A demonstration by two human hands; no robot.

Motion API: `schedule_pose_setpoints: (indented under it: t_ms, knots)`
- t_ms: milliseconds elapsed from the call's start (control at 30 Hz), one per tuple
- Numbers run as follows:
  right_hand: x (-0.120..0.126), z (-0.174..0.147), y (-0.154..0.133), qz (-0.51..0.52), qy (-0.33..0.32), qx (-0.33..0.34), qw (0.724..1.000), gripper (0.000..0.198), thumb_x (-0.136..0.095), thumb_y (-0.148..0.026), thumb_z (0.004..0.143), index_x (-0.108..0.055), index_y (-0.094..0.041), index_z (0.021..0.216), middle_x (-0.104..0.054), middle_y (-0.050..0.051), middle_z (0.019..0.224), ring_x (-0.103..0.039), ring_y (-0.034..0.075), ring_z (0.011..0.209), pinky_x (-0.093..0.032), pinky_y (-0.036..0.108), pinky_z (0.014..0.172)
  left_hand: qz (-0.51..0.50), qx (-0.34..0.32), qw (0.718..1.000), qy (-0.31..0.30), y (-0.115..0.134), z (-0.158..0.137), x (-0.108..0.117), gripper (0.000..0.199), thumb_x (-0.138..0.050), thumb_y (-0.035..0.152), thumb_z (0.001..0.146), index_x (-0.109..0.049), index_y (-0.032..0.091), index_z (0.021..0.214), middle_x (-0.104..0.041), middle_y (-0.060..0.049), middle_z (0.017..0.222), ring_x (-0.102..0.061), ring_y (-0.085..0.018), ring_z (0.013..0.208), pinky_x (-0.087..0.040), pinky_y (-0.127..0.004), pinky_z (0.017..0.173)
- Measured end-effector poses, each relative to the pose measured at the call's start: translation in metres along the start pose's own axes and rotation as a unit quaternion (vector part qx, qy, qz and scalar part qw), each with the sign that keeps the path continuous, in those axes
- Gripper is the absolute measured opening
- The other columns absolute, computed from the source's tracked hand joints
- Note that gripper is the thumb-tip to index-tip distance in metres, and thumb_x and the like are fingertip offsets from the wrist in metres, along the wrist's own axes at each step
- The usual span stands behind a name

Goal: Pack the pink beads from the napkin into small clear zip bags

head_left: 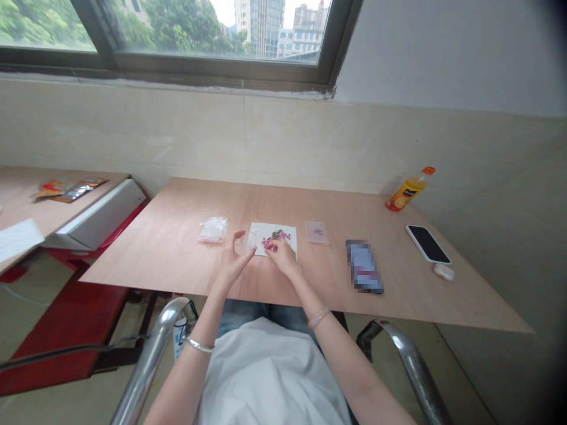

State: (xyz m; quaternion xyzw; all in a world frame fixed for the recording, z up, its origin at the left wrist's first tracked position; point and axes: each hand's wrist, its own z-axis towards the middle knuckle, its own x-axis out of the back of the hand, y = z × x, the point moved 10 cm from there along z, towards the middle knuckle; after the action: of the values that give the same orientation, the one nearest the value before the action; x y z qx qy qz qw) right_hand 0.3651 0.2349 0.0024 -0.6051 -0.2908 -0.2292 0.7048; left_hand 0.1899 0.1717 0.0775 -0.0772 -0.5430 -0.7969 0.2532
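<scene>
On a white sheet of paper (pixel 287 248) lies a small pile of pink and dark bead-like pieces (pixel 278 236). My left hand (pixel 231 254) is curled round a small clear plastic piece (pixel 249 240) at the sheet's left edge; whether it is a bag or a cup I cannot tell. My right hand (pixel 282 254) reaches over the sheet, fingertips pinched together at the near side of the pile. What those fingers hold, if anything, is too small to make out. A flat clear bag (pixel 316 232) with a little something inside rests right of the sheet.
Left of my hands sits a crumpled clear plastic bag (pixel 213 229). To the right are a blurred-out phone (pixel 364 265), a white phone (pixel 427 244), a white earphone-style case (pixel 443 271) and an orange drink bottle (pixel 407 192). Metal chair arms (pixel 153 354) flank me.
</scene>
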Motion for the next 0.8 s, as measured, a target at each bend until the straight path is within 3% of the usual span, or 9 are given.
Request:
schedule_pose_setpoints:
  t_ms: [300,467,667,800]
  knots:
    - [0.004,0.001,-0.011,-0.007,0.010,0.007,1.000,0.009,-0.063,-0.021,0.080,-0.070,-0.019,0.075,-0.064,0.007,0.087,-0.059,0.019,0.081,-0.046,0.031,0.074,0.021,-0.016,0.999,-0.046,0.028,-0.006,-0.003,0.041,-0.064,0.024,0.077,-0.051,0.019,0.115,-0.061,-0.010,0.118,-0.057,-0.025,0.113,-0.043,-0.041,0.099]
    - [0.038,-0.001,-0.032,0.115,0.076,0.037,0.990,0.015,-0.063,-0.033,0.080,-0.070,-0.020,0.077,-0.063,0.005,0.082,-0.057,0.017,0.074,-0.047,0.031,0.073,0.014,-0.016,0.999,-0.042,0.020,-0.005,-0.007,0.040,-0.066,0.028,0.078,-0.052,0.019,0.114,-0.061,-0.009,0.117,-0.058,-0.025,0.113,-0.044,-0.041,0.098]
    - [0.053,-0.010,-0.076,0.198,0.016,0.130,0.971,0.018,-0.067,-0.038,0.078,-0.071,-0.021,0.080,-0.063,0.004,0.081,-0.056,0.015,0.070,-0.046,0.030,0.069,-0.016,-0.010,0.999,-0.046,0.014,-0.004,-0.017,0.039,-0.069,0.032,0.077,-0.054,0.019,0.112,-0.062,-0.008,0.113,-0.060,-0.023,0.108,-0.046,-0.039,0.094]
    - [0.059,-0.008,-0.060,0.259,0.049,0.097,0.960,0.019,-0.064,-0.036,0.078,-0.070,-0.019,0.082,-0.065,0.003,0.077,-0.057,0.014,0.065,-0.045,0.028,0.063,-0.038,-0.012,0.998,-0.039,0.018,-0.003,-0.018,0.040,-0.070,0.032,0.077,-0.054,0.019,0.112,-0.062,-0.008,0.111,-0.060,-0.023,0.106,-0.047,-0.039,0.093]
